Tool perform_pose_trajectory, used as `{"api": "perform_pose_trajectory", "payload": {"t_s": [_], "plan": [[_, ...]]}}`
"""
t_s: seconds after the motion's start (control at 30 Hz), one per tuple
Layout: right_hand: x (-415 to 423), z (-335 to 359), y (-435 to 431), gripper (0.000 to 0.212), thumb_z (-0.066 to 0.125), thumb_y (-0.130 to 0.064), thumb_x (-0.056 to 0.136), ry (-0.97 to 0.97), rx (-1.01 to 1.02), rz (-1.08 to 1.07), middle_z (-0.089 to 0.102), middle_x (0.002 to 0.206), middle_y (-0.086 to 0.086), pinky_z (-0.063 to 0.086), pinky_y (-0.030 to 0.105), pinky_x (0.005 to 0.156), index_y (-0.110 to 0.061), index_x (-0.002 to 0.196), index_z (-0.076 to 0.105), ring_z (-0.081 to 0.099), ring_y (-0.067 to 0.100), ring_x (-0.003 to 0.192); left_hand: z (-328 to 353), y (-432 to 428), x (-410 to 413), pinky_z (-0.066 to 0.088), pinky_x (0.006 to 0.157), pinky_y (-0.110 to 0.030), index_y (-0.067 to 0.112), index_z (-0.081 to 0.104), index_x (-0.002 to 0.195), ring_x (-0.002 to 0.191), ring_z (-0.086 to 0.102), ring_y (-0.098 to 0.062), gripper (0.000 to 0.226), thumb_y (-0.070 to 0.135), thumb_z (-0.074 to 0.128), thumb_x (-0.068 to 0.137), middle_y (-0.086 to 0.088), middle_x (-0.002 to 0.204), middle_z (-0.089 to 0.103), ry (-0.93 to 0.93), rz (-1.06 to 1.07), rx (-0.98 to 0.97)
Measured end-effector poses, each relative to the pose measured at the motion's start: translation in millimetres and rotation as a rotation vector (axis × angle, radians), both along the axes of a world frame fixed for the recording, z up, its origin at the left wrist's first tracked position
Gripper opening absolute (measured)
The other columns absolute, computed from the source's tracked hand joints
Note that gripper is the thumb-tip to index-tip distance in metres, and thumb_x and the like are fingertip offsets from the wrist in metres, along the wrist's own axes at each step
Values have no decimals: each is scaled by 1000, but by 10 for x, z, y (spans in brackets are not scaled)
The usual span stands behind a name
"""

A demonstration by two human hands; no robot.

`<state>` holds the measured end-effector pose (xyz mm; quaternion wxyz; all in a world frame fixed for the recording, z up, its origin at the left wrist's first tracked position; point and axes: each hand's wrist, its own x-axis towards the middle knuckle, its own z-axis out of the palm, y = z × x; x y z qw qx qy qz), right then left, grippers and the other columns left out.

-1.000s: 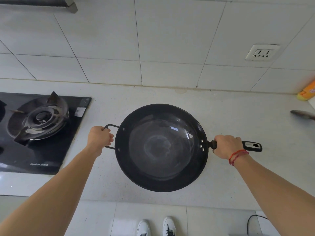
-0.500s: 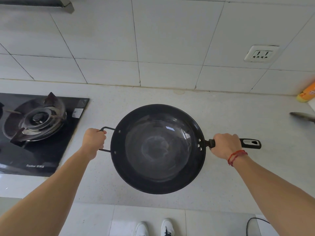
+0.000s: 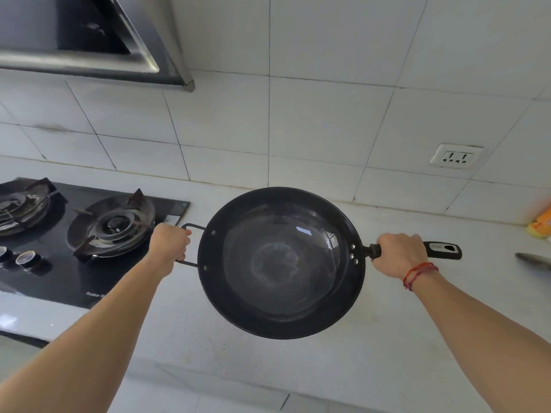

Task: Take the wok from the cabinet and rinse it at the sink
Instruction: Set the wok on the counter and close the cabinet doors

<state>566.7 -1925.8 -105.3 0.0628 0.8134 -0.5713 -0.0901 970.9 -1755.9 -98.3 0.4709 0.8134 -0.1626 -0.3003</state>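
Now wok point(image 3: 281, 263) spans both hands — left hand point(image 3: 169, 244), right hand point(image 3: 399, 254).

Illumination is bright, even and diffuse, with only faint soft shadows on the pale speckled stone countertop point(image 3: 372, 362). Window-like glare patches sit on the inner wall of the round black metal wok point(image 3: 281, 262) and on the glossy black glass gas hob point(image 3: 59, 281). Wide-angle distortion bends the white wall tile point(image 3: 328, 126) joints toward the edges, and peripheral detail is slightly soft.

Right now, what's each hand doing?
Left hand: closed on the wok's loop handle.
Right hand: closed on its long handle.
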Motion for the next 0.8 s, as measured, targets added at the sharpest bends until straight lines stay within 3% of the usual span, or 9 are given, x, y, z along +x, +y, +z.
{"api": "perform_pose_trajectory", "payload": {"t_s": [0.07,0.17,0.3,0.5,0.63,0.8], "plan": [[58,48,-18,7,53,-31,85,-7,-32,23,63,78,-5,31,33,75,-25,84,58,56,22,76,83,84,9,27,51,-28,-14,60,99,52,35,-20,23,-11,38,95,-19,76,58,4,4,-9],[179,107,-50,11,52,-30,84,-17,-66,62,66,80,-5,30,33,75,-26,86,61,58,23,79,157,225,83,23,51,-29,-1,55,76,52,32,-19,28,-12,36,93,-7,66,50,30,23,-32],[432,158,-75,11,52,-31,83,-39,-67,123,65,79,-6,32,34,78,-26,86,62,61,22,81,250,502,229,39,47,-29,13,55,74,53,46,-16,26,-4,47,92,-4,66,51,-25,85,-34],[1024,229,69,11,52,-30,83,-74,-54,272,63,77,-6,34,33,79,-26,84,62,53,21,74,340,1207,354,22,50,-28,-3,58,79,53,29,-18,21,-9,43,94,-8,66,42,-27,254,-90],[1519,296,275,10,51,-29,83,-89,-45,388,63,77,-6,36,32,80,-26,84,61,53,21,73,421,1777,475,23,38,-20,1,54,69,50,28,-19,26,-13,47,89,-7,67,45,-47,404,-102],[2177,409,678,12,51,-31,85,-136,-79,554,68,84,-5,36,33,83,-27,87,62,62,22,84,510,2584,603,26,49,-27,-2,57,82,51,31,-21,11,-7,52,91,-9,66,44,-87,579,-133]]}}
